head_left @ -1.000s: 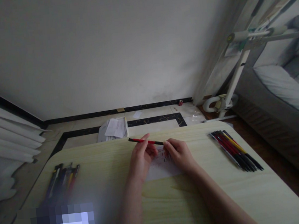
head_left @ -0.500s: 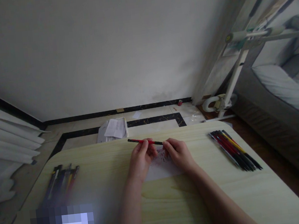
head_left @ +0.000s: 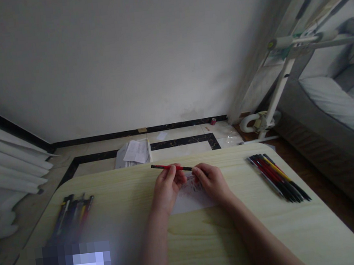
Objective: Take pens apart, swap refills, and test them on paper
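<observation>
A red pen with black ends (head_left: 167, 167) is held level above the far middle of the table. My left hand (head_left: 167, 186) is closed around its red middle, with the thumb on top. At the pen's black right end, the fingers of my right hand (head_left: 212, 180) pinch it. Beneath both hands lies a white sheet of paper (head_left: 190, 202) with reddish and dark marks on it, partly covered by the hands.
On the light wooden table (head_left: 204, 243), a row of several red, yellow and black pens (head_left: 278, 178) lies at right. More pens (head_left: 74, 213) lie at left, beside a pixelated patch. Beyond the far edge, papers in a box (head_left: 136, 152) stand on the floor.
</observation>
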Available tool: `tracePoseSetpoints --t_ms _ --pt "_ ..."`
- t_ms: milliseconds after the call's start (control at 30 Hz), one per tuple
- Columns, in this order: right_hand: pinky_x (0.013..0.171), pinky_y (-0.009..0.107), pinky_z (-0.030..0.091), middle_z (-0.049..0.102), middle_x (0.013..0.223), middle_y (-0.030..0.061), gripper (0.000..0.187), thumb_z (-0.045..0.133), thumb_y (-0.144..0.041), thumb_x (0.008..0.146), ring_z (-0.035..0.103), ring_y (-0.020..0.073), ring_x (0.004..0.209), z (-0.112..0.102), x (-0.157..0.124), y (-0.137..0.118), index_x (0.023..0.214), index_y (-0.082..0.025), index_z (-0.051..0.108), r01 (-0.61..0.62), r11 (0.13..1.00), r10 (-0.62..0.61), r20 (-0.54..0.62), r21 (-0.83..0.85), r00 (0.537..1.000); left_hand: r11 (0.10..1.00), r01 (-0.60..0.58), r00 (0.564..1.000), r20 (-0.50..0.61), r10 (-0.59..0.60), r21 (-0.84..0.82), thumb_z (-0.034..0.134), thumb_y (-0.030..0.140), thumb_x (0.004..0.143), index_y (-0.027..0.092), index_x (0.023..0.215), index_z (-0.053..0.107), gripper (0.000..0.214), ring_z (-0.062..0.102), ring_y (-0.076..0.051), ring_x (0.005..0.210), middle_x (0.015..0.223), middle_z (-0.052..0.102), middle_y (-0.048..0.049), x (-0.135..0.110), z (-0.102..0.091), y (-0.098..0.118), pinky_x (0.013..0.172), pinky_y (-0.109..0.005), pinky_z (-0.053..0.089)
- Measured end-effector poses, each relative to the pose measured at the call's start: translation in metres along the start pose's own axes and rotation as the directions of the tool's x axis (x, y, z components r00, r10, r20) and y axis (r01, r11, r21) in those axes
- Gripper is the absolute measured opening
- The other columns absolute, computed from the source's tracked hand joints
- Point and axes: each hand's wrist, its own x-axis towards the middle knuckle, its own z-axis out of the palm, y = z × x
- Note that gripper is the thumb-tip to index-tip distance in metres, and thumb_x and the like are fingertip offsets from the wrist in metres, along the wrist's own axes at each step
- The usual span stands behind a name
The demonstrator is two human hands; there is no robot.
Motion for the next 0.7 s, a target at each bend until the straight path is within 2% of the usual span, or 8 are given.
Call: tracePoseSetpoints --t_ms 200,567,700 --pt "0.051 0.021 0.039 0.059 0.06 0.0002 0.018 0.047 -0.031 0.083 0.051 0.0115 0.053 0.0007 0.001 0.0002 0.077 -0.018 0.058 0.011 0.999 -0.01 -0.025 0.037 1.0 1.0 0.019 1.0 -0.022 -0.019 -0.003 0.064 0.028 0.069 0.011 0.083 0.062 0.022 0.057 -0.011 0.059 0.067 0.061 -0.0034 0.0 0.0013 0.0012 0.057 -0.024 0.045" --pt "0.05 0.021 0.038 0.058 0.061 0.001 0.027 0.045 -0.039 0.083 0.052 0.0124 0.054 0.001 0.0005 -0.0028 0.085 -0.016 0.059 -0.025 0.998 0.027 -0.038 0.06 0.999 0.997 0.055 0.998 -0.001 -0.055 -0.049 0.063 0.029 0.071 0.013 0.087 0.062 0.023 0.057 -0.011 0.063 0.07 0.062 -0.0033 -0.0015 -0.0004 0.0029 0.061 -0.024 0.046" --pt "0.048 0.02 0.036 0.053 0.055 -0.0014 0.032 0.04 -0.04 0.086 0.047 0.0105 0.05 0.0009 0.0005 -0.0032 0.072 -0.017 0.057 -0.032 0.997 0.036 -0.059 0.065 0.998 0.997 0.054 0.998 0.025 -0.052 -0.063 0.061 0.028 0.073 0.013 0.088 0.062 0.021 0.057 -0.011 0.064 0.071 0.062 -0.0034 -0.001 -0.0016 0.0032 0.061 -0.024 0.046"
